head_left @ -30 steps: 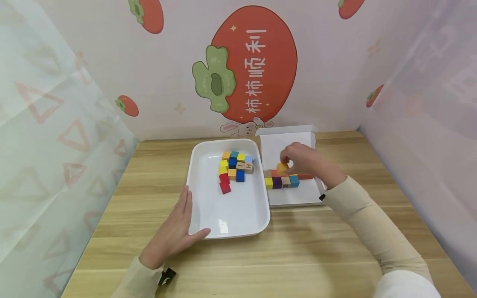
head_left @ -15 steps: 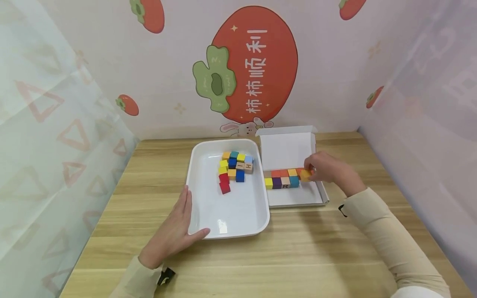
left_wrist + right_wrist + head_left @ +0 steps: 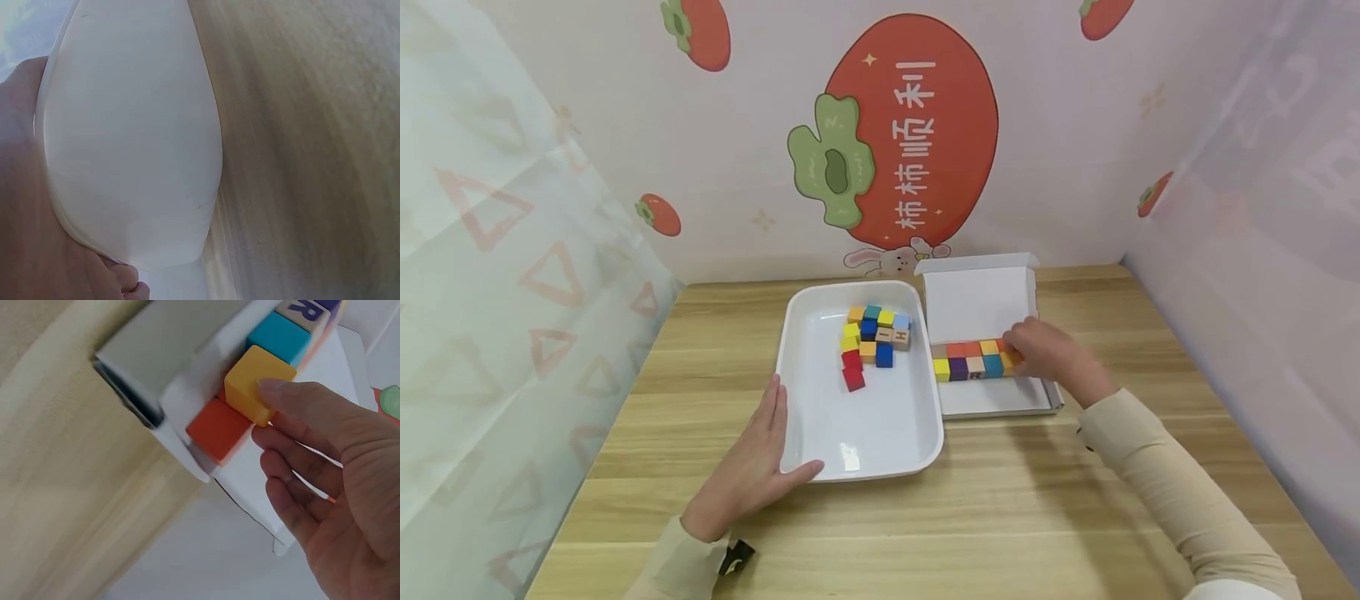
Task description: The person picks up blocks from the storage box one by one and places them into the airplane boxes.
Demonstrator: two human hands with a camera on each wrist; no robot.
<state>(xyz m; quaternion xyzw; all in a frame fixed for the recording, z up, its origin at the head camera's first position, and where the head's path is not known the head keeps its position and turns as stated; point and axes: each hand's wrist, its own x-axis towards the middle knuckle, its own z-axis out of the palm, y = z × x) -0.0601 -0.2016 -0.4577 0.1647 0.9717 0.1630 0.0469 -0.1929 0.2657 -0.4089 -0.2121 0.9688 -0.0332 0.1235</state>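
In the white cardboard box point(image 3: 988, 400), my right hand point(image 3: 1047, 352) pinches a smooth yellow-orange cube point(image 3: 250, 372) I should settle squarely, my left hand point(image 3: 756, 458) touching, straight-fingered, the white plastic tray point(image 3: 820, 425) left of the box.

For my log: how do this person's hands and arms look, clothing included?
The left hand and right hand are gloveless. The left sleeve and right sleeve are plain beige; white fabric shows higher on the right arm. A small black piece with a yellowish mark sits by the left cuff.
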